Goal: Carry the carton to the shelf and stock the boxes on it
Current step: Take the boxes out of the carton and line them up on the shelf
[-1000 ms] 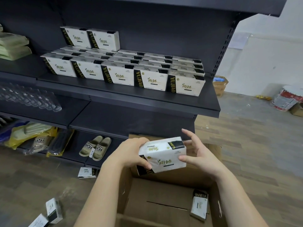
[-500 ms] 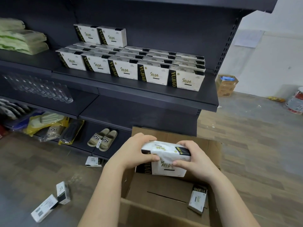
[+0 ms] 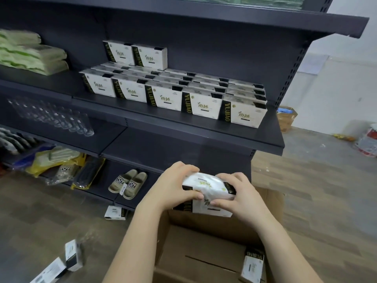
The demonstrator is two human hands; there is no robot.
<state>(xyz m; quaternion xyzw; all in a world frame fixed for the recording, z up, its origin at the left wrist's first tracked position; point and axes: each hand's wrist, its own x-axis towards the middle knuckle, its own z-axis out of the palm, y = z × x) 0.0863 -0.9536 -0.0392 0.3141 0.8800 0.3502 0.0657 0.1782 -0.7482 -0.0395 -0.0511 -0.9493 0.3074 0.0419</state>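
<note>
One box (image 3: pixel 253 264) stands on end in the near right corner of the open carton (image 3: pixel 204 237). Above the carton's far side, both hands are clamped on two more boxes, stacked one on the other. The left hand (image 3: pixel 173 186) curls over the left end of the upper box (image 3: pixel 206 183) and the right hand (image 3: pixel 242 198) wraps its right end. The lower box (image 3: pixel 212 209) shows its front beneath them.

Three loose boxes lie on the floor: two at the near left (image 3: pixel 72 255) (image 3: pixel 49 272) and one by the foot of the shelving (image 3: pixel 116 212). One pair of slippers (image 3: pixel 128 181) sits on the bottom level.

Further back, the shelf (image 3: pixel 183 129) carries a front row of five boxes (image 3: pixel 166 98). More rows stand behind it, too overlapped to count. Two boxes (image 3: pixel 135 55) stand on top of the back rows at the left.
</note>
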